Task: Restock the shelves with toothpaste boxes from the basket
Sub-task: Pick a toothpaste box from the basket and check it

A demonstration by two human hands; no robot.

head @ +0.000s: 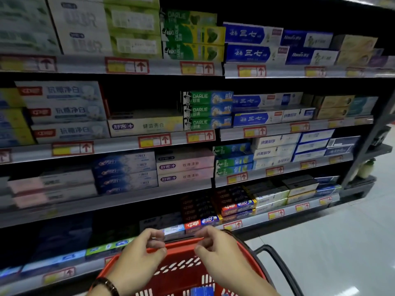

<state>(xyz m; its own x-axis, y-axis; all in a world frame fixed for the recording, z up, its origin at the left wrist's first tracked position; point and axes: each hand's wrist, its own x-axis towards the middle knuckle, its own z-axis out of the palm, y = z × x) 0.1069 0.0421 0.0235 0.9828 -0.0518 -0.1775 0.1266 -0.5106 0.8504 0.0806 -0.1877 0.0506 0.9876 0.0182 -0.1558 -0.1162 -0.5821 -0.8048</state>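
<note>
A red plastic basket (252,259) sits low in the middle, right in front of the shelves, and a blue toothpaste box (202,291) shows inside it at the bottom edge. My left hand (139,257) and my right hand (215,248) hover side by side over the basket's far rim. Their fingers are loosely curled and nothing shows in either hand. A pale blue and white box (173,230) lies on the lowest shelf just past my left fingertips. Stacked toothpaste boxes fill the shelves (128,195).
A dark gap (141,97) stands above the single cream box (147,126) on the second shelf. The basket's black handle (275,259) hangs to the right. Shiny floor (342,242) runs along the right side. A watch is on my left wrist (106,285).
</note>
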